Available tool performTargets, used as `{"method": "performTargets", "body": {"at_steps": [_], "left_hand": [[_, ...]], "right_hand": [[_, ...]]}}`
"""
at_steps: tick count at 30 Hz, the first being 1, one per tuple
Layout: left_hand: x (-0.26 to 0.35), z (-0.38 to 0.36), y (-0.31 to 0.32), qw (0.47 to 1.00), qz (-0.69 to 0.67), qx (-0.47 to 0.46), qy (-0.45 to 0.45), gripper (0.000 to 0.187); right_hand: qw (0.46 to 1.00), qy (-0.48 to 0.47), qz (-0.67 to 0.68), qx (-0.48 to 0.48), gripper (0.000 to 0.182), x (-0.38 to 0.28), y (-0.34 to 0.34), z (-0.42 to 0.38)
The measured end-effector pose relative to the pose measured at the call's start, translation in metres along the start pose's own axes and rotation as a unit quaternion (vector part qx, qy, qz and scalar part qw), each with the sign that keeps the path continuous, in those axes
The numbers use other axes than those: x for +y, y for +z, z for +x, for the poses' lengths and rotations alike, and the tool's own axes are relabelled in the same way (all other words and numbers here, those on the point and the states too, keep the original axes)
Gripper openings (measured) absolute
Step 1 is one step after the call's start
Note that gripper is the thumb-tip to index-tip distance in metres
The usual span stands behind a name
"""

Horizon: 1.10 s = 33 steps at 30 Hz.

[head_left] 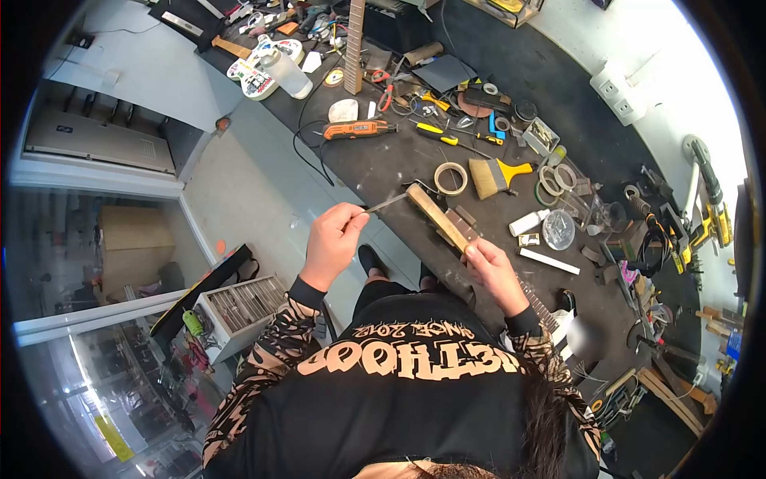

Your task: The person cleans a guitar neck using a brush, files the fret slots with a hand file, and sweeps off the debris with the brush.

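Observation:
My left hand [331, 243] is closed in a pinch on one end of a thin, narrow metal strip [389, 203]. The strip's far end reaches the upper end of a slim yellowish wooden bar [439, 217]. My right hand [493, 275] grips the bar's lower end between thumb and fingers. The bar slants over the front edge of the dark workbench [383, 172]. Below my right hand a fretted guitar neck [538, 310] shows in part. A brown block [461, 223] lies just beside the bar.
A roll of masking tape [451, 179] and a wide paintbrush [496, 176] lie beyond the bar. An orange rotary tool [355, 130], a yellow screwdriver [436, 133] and a clear round container [558, 230] are on the bench. Another guitar neck [354, 48] stands farther back.

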<state>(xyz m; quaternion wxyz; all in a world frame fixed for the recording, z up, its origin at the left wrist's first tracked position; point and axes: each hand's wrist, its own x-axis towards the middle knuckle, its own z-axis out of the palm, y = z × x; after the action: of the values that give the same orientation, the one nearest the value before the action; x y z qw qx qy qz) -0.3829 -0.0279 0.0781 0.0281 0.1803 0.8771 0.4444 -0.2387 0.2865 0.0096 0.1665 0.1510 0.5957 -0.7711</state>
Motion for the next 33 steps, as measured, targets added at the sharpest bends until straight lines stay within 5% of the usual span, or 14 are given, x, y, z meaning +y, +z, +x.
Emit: {"method": "performTargets", "body": {"at_steps": [5,9,14,17,20,24,33], "left_hand": [[0.005,-0.002,0.031,0.989,0.031,-0.033,0.14,0.013],[0.006,-0.003,0.022,0.985,-0.154,0.002,-0.08,0.016],[0.007,-0.004,0.007,0.999,-0.014,0.014,-0.026,0.015],[0.02,-0.009,0.03,0.999,-0.026,-0.006,0.03,0.016],[0.019,-0.011,0.03,0.985,-0.155,-0.017,-0.068,0.018],[0.006,-0.012,0.008,0.965,-0.217,0.0,-0.148,0.02],[0.024,-0.023,0.023,0.982,-0.143,-0.047,-0.114,0.021]], "right_hand": [[0.998,-0.033,-0.041,-0.016,0.031,-0.013,0.037,0.009],[0.999,-0.039,-0.022,-0.012,0.029,0.003,0.037,0.009],[1.0,-0.011,-0.004,-0.015,0.029,0.005,0.026,-0.001],[0.992,-0.077,-0.098,-0.022,0.031,-0.015,0.053,0.015],[0.983,-0.126,-0.134,0.008,0.031,0.012,0.045,0.03],[0.998,-0.055,-0.037,0.002,0.03,0.016,0.022,0.011],[0.997,-0.068,-0.021,-0.043,0.026,0.011,0.051,0.033]]}}
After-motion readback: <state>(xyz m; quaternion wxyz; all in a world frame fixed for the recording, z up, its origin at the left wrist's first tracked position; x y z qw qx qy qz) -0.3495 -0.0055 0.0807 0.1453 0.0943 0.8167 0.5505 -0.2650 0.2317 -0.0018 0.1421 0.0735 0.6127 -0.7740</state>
